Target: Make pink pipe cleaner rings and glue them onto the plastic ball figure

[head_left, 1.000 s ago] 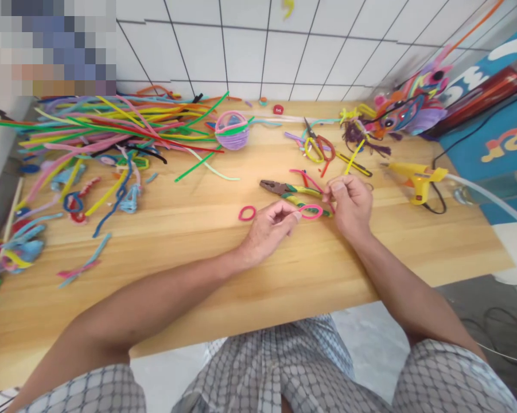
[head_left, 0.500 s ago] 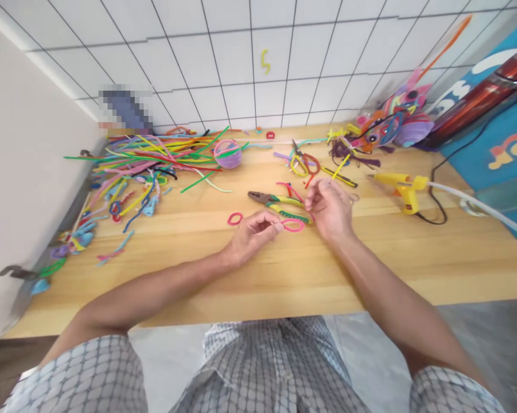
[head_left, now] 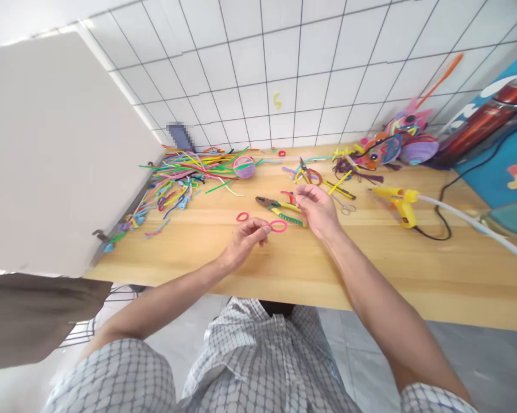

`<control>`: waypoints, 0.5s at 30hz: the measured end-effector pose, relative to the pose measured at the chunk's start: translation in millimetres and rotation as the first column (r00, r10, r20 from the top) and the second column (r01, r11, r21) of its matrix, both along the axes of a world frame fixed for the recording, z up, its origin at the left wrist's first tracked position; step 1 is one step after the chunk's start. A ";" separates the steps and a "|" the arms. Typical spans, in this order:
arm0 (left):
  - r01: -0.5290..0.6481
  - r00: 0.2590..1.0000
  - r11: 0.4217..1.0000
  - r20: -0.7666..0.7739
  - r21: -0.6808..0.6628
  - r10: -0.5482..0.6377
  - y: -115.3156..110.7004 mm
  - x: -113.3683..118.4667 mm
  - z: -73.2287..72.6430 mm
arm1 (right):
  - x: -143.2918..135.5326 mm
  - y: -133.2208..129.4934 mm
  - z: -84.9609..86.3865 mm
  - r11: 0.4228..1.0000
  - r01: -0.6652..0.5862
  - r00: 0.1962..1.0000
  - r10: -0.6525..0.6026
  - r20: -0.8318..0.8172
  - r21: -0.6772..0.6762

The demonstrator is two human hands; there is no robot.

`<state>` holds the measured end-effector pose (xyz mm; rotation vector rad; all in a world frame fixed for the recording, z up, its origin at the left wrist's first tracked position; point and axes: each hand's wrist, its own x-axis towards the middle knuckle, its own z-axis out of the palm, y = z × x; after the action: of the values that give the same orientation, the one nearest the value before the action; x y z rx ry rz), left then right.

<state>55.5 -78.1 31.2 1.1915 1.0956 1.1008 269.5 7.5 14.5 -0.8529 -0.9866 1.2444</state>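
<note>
My left hand (head_left: 247, 236) pinches a pink pipe-cleaner loop (head_left: 278, 226) between thumb and finger, just above the table. A smaller pink ring (head_left: 242, 217) lies on the wood behind that hand. To the right, my right hand (head_left: 319, 211) is raised with its fingers curled together; whether anything is between the fingertips is too small to make out. Pliers with yellow-green handles (head_left: 289, 219) rest between the two hands, partly behind my right one. Short red pipe-cleaner bits (head_left: 287, 195) lie beside the right fingertips.
Pipe cleaners (head_left: 198, 166) are heaped at the back left by a purple striped ball (head_left: 244, 167). Scissors (head_left: 312, 175), a yellow cutter knife (head_left: 342, 190) and small scissors (head_left: 348, 209) lie behind my right hand. A yellow glue gun (head_left: 398, 201) with its cord sits right, near finished crafts (head_left: 385, 149).
The camera view has turned, shifting the scene. My left hand still pinches the pink loop, and a wider gap shows between it and my right hand. The pliers remain on the table.
</note>
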 end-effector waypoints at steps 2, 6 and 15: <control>-0.088 0.996 0.996 0.015 -0.022 0.088 -8.7 -7.8 1.5 | 5.6 5.5 -0.3 1.000 0.028 1.000 -0.028 -0.004 0.014; -0.217 0.974 0.972 0.050 -0.095 0.223 -25.4 -20.8 -1.0 | 15.6 12.5 4.1 1.000 0.022 0.997 -0.020 -0.071 0.023; -0.205 0.973 0.969 0.081 -0.141 0.217 -19.1 -25.6 -9.8 | 22.1 4.3 14.4 0.999 -0.034 0.995 0.033 -0.093 -0.012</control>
<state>30.0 -97.2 21.4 0.9240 1.2219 1.2150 291.6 11.8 29.0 -0.7849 -0.9219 1.3093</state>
